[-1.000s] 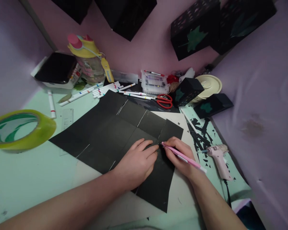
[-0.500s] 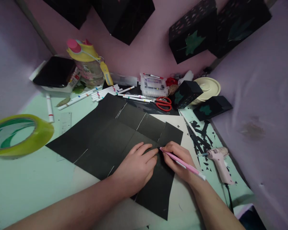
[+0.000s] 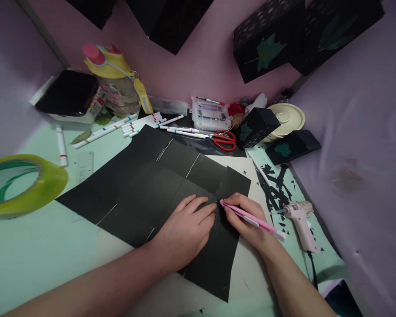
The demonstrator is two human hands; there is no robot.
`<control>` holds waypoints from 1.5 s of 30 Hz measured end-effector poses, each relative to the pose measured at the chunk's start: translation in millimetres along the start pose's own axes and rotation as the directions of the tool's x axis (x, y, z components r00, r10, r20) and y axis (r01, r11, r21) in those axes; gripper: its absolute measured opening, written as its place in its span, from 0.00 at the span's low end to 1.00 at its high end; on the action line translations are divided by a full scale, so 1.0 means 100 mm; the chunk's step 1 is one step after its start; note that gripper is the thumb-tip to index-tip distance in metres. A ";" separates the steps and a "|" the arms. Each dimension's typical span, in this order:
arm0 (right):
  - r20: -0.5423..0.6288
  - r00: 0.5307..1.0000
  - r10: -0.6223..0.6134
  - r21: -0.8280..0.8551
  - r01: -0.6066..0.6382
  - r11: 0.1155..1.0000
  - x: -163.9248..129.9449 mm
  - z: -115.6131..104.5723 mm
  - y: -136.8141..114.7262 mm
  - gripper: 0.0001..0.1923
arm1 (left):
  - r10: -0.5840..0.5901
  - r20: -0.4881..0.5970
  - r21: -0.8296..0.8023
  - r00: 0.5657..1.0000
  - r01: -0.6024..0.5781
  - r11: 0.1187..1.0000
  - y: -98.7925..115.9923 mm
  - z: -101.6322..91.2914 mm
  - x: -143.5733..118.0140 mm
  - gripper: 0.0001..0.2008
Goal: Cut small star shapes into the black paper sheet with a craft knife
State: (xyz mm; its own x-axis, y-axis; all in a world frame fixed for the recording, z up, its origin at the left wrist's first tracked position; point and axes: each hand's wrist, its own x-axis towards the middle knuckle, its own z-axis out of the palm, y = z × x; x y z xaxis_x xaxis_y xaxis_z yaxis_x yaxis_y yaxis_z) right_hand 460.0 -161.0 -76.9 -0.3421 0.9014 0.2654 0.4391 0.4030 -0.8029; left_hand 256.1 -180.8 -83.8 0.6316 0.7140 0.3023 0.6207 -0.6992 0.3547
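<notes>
Pressing flat as before, left hand (image 3: 185, 231) open on black paper (image 3: 135, 189), right hand (image 3: 247, 218) still gripping pink knife (image 3: 251, 216).

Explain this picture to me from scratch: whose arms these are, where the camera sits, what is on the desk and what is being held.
There is no machine here. A person wears a camera on the head, so this single view looks down at their own two bare hands. The left hand lies flat on a big black paper sheet with pale crease or cut lines. The right hand holds a pink pen-like tool in a writing grip, its tip on the sheet beside the left fingertips. Around them on the pale green desk: a roll of green tape, white markers, red scissors, a pink glue gun, black paper scraps and a water bottle.
</notes>
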 end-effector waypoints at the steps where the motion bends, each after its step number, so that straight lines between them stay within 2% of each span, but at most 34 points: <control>1: 0.003 1.000 0.001 0.001 -0.001 1.000 0.00 0.00 0.00 0.08 | -0.001 0.000 -0.001 1.000 0.001 1.000 0.00 0.00 0.00 0.12; 10: 0.011 1.000 0.018 -0.023 -0.017 1.000 0.00 0.01 0.01 0.07 | -0.010 0.026 -0.014 1.000 0.011 1.000 -0.01 0.02 -0.02 0.12; 15: -0.033 0.998 0.049 -0.005 -0.049 0.999 0.00 0.02 0.02 0.06 | -0.013 0.031 -0.003 0.999 0.013 1.000 -0.01 0.03 -0.01 0.11; 20: 0.004 0.999 0.050 0.002 -0.050 0.999 0.00 0.01 0.01 0.06 | -0.017 0.033 0.003 0.999 0.017 1.000 0.00 0.01 -0.01 0.11; 26: -0.039 0.996 0.075 0.002 -0.075 0.997 0.00 0.01 0.00 0.05 | -0.013 0.035 0.003 0.999 0.013 1.000 0.00 -0.01 -0.01 0.11; 35: -0.013 0.991 0.132 -0.051 -0.133 0.990 -0.02 0.00 0.06 0.02 | 0.005 0.025 0.020 1.000 -0.005 1.000 0.01 0.02 -0.02 0.11; 41: 0.008 0.993 0.115 -0.031 -0.115 0.993 -0.01 0.00 0.03 0.02 | 0.012 -0.002 0.014 1.000 -0.012 1.000 0.01 0.01 -0.02 0.11; 45: 0.012 0.989 0.145 -0.011 -0.145 0.989 -0.01 -0.01 0.01 0.03 | 0.020 0.000 0.028 1.000 -0.020 0.999 0.01 0.01 -0.01 0.11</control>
State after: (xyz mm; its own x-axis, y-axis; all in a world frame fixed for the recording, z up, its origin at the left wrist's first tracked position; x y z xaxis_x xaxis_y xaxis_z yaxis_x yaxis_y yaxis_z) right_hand 461.8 -161.7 -77.0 -0.2846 0.9484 0.1398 0.4934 0.2699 -0.8269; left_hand 256.3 -182.5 -84.6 0.6437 0.6998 0.3097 0.6205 -0.7142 0.3239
